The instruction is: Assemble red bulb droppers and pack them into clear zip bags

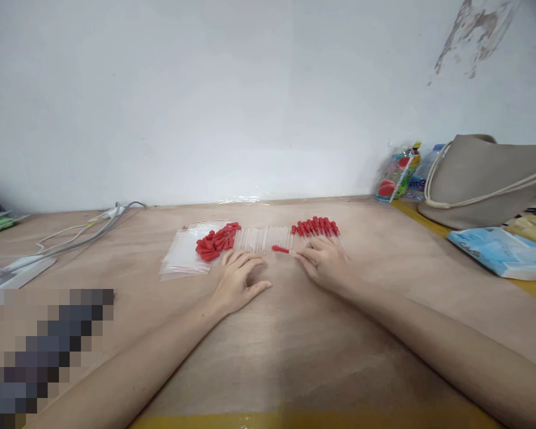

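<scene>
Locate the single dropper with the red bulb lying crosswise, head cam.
The single dropper lies at table centre, just left of the right hand fingertips, in front of the row of clear glass tubes and right of the left hand.

No text can be read with certainty. The colourful plastic snack packet [396, 176] and the pale blue plastic pack [502, 252] bear print too blurred to read.
</scene>
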A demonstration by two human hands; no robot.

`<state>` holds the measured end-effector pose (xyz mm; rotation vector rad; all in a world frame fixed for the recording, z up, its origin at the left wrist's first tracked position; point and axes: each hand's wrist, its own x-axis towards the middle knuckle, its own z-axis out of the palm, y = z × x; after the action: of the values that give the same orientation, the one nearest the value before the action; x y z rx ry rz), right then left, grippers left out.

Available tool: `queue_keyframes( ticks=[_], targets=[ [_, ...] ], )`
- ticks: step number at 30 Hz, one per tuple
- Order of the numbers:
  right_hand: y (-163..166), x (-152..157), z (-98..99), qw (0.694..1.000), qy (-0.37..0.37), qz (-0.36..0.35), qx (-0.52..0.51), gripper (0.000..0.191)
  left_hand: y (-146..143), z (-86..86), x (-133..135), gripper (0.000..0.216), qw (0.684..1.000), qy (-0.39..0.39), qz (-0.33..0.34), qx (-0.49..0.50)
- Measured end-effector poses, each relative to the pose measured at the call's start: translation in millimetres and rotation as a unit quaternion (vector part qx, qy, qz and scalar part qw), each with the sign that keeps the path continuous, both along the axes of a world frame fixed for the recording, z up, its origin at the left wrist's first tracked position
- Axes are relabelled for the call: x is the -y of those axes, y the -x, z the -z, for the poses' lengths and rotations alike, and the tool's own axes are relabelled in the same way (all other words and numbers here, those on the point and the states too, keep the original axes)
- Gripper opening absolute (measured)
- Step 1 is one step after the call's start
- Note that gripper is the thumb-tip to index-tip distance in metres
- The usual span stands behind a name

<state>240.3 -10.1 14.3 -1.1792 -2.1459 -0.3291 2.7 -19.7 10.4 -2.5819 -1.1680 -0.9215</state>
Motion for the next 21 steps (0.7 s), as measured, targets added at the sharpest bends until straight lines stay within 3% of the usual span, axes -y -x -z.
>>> queue_keyframes(
  ticks=[5, 8, 14, 21],
  targets=[
    [-2, -31, -8.2, 0.980, 0.154, 0.115, -0.042, 0.031, 7, 4.0, 3, 0.022, 0.999, 0.007, -0.041, -0.002],
    [5, -49, -10.7, 0.963, 0.207, 0.171, -0.039, 0.033, 11, 5.6, 4, 0.022, 0.998, 0.007, -0.055, 0.005],
    [20, -73, -10.1, 0.937, 0.235, 0.252, -0.057, 0.031, 11, 5.2, 6, 0.021, 0.996, 0.022, -0.084, 0.005],
    [22, -76, -8.5, 0.928, 0.247, 0.271, -0.065, 0.030, 13, 6.3, 1, 0.019, 0.996, 0.020, -0.083, 0.009]
  ],
)
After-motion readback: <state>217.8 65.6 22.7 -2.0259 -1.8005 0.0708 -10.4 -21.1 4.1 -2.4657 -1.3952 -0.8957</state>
